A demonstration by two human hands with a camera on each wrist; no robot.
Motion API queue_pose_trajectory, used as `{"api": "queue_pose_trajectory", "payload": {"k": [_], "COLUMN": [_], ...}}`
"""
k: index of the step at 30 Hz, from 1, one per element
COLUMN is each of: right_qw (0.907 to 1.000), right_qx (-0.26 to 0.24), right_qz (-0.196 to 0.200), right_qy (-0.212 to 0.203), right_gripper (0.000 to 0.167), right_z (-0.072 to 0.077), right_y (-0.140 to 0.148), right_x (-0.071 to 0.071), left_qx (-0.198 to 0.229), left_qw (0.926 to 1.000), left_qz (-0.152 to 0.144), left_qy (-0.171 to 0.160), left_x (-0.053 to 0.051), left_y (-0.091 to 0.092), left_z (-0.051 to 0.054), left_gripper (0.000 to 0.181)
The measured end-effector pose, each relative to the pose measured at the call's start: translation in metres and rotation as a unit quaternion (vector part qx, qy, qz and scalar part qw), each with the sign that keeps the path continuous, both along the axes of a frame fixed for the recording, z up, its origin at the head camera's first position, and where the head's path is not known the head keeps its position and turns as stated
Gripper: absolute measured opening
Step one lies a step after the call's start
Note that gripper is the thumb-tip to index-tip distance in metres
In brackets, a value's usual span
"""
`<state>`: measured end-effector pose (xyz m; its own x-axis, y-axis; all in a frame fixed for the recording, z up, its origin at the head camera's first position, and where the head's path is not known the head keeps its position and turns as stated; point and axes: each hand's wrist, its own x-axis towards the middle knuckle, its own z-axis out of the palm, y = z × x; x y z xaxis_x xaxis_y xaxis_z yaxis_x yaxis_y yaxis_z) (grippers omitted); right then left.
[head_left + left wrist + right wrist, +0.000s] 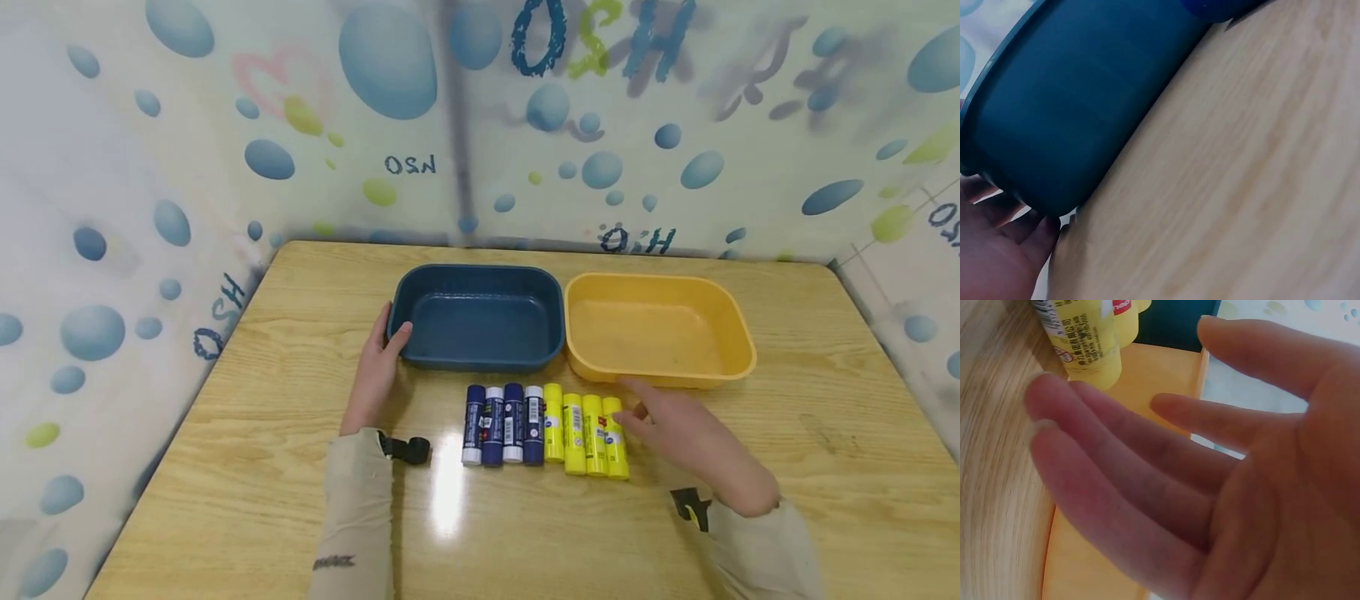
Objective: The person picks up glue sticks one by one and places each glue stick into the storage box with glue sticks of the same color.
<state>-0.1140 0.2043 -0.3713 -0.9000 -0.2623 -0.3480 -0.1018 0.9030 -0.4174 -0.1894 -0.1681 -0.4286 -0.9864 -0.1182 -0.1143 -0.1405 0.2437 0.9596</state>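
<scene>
My left hand [377, 371] holds the left end of a dark blue plastic bin [480, 365], thumb over the rim and fingers along the outside. In the left wrist view those fingers lie against the bin's end wall [1085, 106]. My right hand [686, 437] is over the table at the front of a yellow bin [660, 379], beside the rightmost yellow glue stick. Its fingers [1122, 481] are extended and nothing is in its palm. Several blue-and-white glue sticks [513, 425] and several yellow glue sticks [594, 437] lie in one row before the bins.
Both bins stand side by side on the wooden table [247, 467], with nothing visible inside them. A bubble-patterned wall [495, 150] rises behind the table's back edge. A black strap with a small camera [408, 450] is on the left wrist.
</scene>
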Motion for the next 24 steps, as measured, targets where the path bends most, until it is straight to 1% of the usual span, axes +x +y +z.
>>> {"api": "queue_pose_trajectory", "payload": {"k": [4, 8, 12, 14, 17, 21, 24], "right_qw": [0.9998, 0.9995, 0.999, 0.9987, 0.9985, 0.9987, 0.999], "right_qx": [0.014, 0.028, 0.039, 0.043, 0.046, 0.046, 0.043], "right_qz": [-0.007, -0.003, -0.007, -0.011, -0.015, -0.013, -0.01], "right_qy": [-0.014, -0.015, -0.021, -0.025, -0.026, -0.018, -0.011], "right_gripper": [0.053, 0.052, 0.052, 0.052, 0.054, 0.054, 0.053], "right_z": [-0.003, -0.008, -0.012, -0.014, -0.015, -0.015, -0.014], "right_y": [-0.002, -0.005, -0.008, -0.009, -0.01, -0.01, -0.012], "right_x": [0.0, 0.0, 0.0, 0.0, 0.0, 0.0, 0.0], "left_qx": [0.042, 0.075, 0.118, 0.143, 0.177, 0.196, 0.202], "left_qw": [0.9991, 0.9972, 0.9927, 0.9892, 0.9833, 0.9796, 0.9782], "left_qz": [-0.004, -0.008, -0.016, -0.02, -0.025, -0.024, -0.022], "left_qy": [-0.003, 0.003, 0.019, 0.027, 0.032, 0.037, 0.043], "left_x": [0.0, 0.003, 0.007, 0.008, 0.006, 0.002, 0.0], "left_y": [-0.001, 0.001, 0.004, 0.004, 0.003, 0.0, -0.002], "left_z": [0.001, 0.006, 0.013, 0.013, 0.008, -0.002, -0.007], "left_gripper": [0.065, 0.059, 0.055, 0.055, 0.054, 0.053, 0.052]}}
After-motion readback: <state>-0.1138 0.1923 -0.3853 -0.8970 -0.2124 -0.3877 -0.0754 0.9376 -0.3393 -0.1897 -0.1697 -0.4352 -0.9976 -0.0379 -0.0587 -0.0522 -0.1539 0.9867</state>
